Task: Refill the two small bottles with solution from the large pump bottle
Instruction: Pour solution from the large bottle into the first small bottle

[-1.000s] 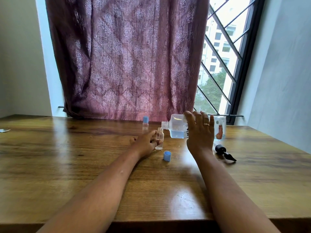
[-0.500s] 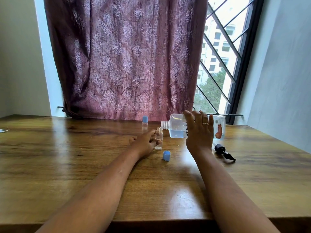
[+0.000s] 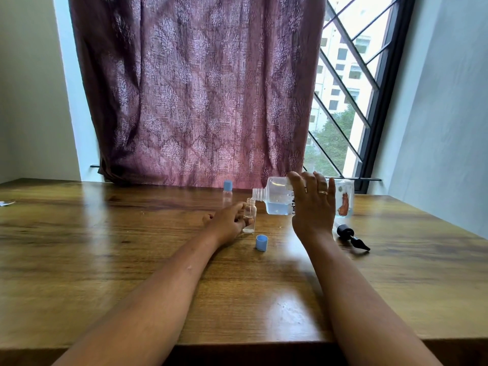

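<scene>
Large bottle (image 3: pixel 280 198) tipped on its side above the table (image 3: pixel 105 247), threaded neck at the left, just over the mouth of an open small bottle (image 3: pixel 249 216). Clear solution pooled along the lower side of the large bottle. Right hand (image 3: pixel 313 207) wrapped around its body, grip closed on it, a ring on one finger. Dark handwritten letters on a white label beside the palm, something like "CONTA", the rest hidden by the hand. Orange-brown picture on the label at the bottle's far end; no print readable there.

Left hand (image 3: pixel 227 220) resting on the table, grip closed around the open small bottle, steadying it upright. A little clear liquid at its bottom.

Second small bottle (image 3: pixel 227 192) upright further back, blue cap on, near the foot of the maroon curtain (image 3: pixel 195 88). Loose blue cap (image 3: pixel 261 243) lying on the table just in front of the open bottle. Black pump head (image 3: pixel 351 236) lying on the table right of the right wrist.
</scene>
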### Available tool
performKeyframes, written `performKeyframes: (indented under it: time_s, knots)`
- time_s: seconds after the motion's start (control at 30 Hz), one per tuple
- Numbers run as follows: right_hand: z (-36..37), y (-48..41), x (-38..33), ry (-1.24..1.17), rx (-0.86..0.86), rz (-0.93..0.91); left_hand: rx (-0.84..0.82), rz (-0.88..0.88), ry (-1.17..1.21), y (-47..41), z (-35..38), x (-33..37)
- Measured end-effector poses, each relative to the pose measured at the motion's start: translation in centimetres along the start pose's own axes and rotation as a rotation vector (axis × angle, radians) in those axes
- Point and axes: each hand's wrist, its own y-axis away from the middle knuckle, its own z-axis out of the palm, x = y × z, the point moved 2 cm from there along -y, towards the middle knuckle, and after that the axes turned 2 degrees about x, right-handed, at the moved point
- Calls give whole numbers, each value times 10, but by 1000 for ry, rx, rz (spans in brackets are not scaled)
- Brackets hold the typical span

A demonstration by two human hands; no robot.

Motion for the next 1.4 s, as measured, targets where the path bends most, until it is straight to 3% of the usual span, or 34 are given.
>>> performKeyframes:
  time_s: [0.9,1.4]
  knots:
    - [1,1,0,-5,-2,-3,-32,30,119,-12,9,-14]
    - [4,1,1,-6,20,-10,-26,12,65,-10,8,-11]
